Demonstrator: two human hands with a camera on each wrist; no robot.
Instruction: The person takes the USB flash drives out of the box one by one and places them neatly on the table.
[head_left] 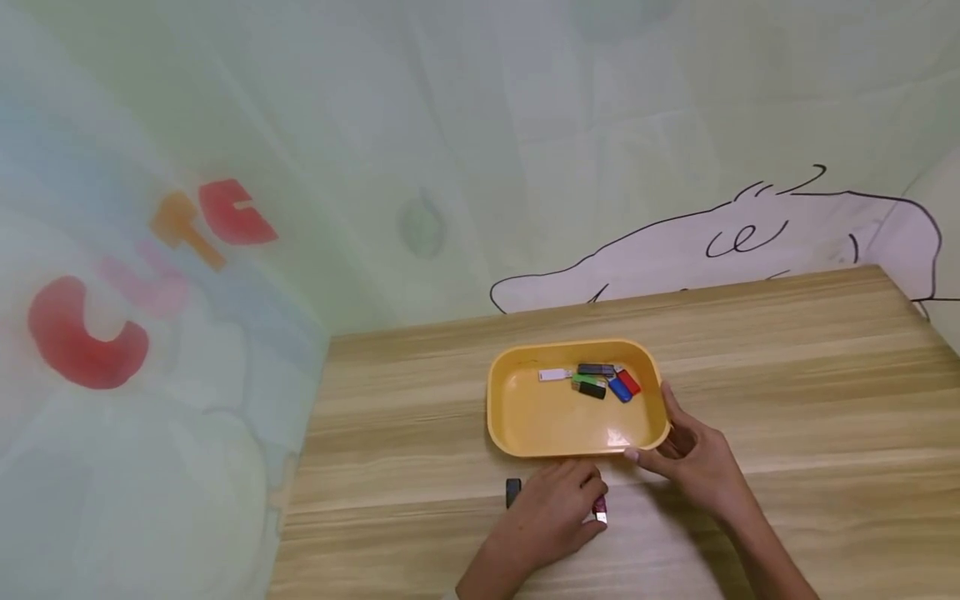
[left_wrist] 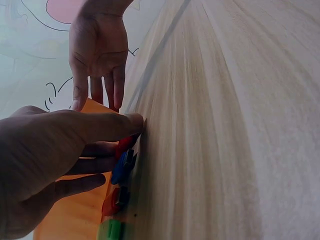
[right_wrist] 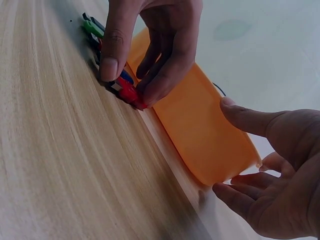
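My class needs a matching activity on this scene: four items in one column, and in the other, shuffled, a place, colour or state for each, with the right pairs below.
Column one
1. tray
2. white USB stick
3. the person's left grip
4. the person's right grip

Column two
A. lies inside the tray
B. holds the tray at its right-hand end in the head view
C. yellow
D. in front of the tray, at a red USB stick

Right pairs: 1-C, 2-A, 3-D, 4-B
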